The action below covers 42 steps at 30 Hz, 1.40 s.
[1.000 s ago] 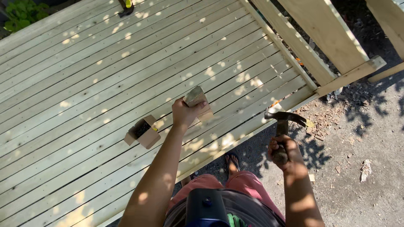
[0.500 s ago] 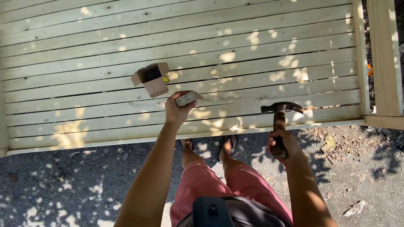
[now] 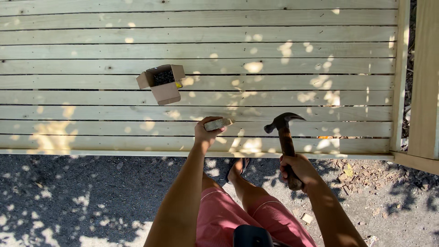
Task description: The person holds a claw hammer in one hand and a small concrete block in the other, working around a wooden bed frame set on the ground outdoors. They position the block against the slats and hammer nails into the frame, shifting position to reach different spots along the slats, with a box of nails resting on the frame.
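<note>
The small pale wooden block (image 3: pixel 218 123), pinched in my left fingers (image 3: pixel 208 132), now hovers nearer the deck's (image 3: pixel 91 142) front edge, my right fingers (image 3: pixel 297 167) wrapped round the wooden-handled claw hammer (image 3: pixel 286 137).

Package: one small cardboard box (image 3: pixel 163 84), the only package in view
Position: lying on the pale wooden deck boards (image 3: pixel 274 59), left of centre, several boards back from the deck's near edge
Shape: squat and roughly square, set at a slight angle to the boards
Flaps: top open, flaps folded outward on the left, right and near sides
Colour: plain brown cardboard
Contents: dark, small pieces inside, too small to tell apart
Light: dappled sun spots around it
Labels, signs, screens: none visible
</note>
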Tool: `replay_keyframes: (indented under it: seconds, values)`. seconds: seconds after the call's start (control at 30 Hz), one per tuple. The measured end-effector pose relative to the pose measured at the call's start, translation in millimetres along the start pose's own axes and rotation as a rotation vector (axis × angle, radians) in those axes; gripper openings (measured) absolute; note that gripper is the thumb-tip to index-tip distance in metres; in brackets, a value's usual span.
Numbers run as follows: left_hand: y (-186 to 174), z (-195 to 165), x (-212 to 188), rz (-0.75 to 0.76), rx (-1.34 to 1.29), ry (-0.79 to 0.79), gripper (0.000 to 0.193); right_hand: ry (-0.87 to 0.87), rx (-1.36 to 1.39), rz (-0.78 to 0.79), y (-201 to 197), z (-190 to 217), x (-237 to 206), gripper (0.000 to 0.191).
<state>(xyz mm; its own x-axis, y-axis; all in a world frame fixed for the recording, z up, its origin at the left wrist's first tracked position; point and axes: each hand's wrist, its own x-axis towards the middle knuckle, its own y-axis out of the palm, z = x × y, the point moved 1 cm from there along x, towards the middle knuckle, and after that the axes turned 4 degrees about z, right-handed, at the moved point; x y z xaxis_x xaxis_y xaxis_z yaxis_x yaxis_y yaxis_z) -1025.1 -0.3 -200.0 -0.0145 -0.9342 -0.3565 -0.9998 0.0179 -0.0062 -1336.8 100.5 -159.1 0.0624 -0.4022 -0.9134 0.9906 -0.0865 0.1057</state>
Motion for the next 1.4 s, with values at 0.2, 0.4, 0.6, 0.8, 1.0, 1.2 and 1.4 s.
replay_keyframes:
  seconds: [0.2, 0.4, 0.6, 0.8, 1.0, 1.2, 1.4]
  values:
    - [-21.6, -1.8, 13.6, 0.012, 0.186, -0.031, 0.041, -0.008, -0.096, -0.019, -11.8, -4.2, 8.9, 0.008]
    - [-41.2, -6.7, 16.7, 0.1, 0.382, -0.095, 0.038, 0.004, -0.154, -0.011, -9.0, -8.6, 5.0, 0.007]
    - [-6.8, 1.7, 4.4, 0.085, 0.288, -0.028, 0.04, -0.055, -0.397, -0.012, 18.4, -3.2, -10.0, 0.025]
    - [22.2, -8.5, 14.9, 0.109, 0.338, -0.016, 0.039, -0.488, -0.336, 0.049, 71.3, 1.3, -39.9, 0.028]
    - [2.9, -7.7, 10.4, 0.072, 0.3, -0.056, 0.038, -0.742, -0.219, 0.121, 94.9, 1.8, -38.3, 0.021]
    - [6.6, 3.0, 6.9, 0.021, 0.297, -0.057, 0.033, -0.588, -0.838, -0.073, 121.2, -5.3, -16.7, 0.019]
    - [-0.4, 8.8, 6.0, 0.056, 0.446, -0.145, 0.022, -0.794, -0.71, -0.07, 129.3, -13.5, -35.4, 0.022]
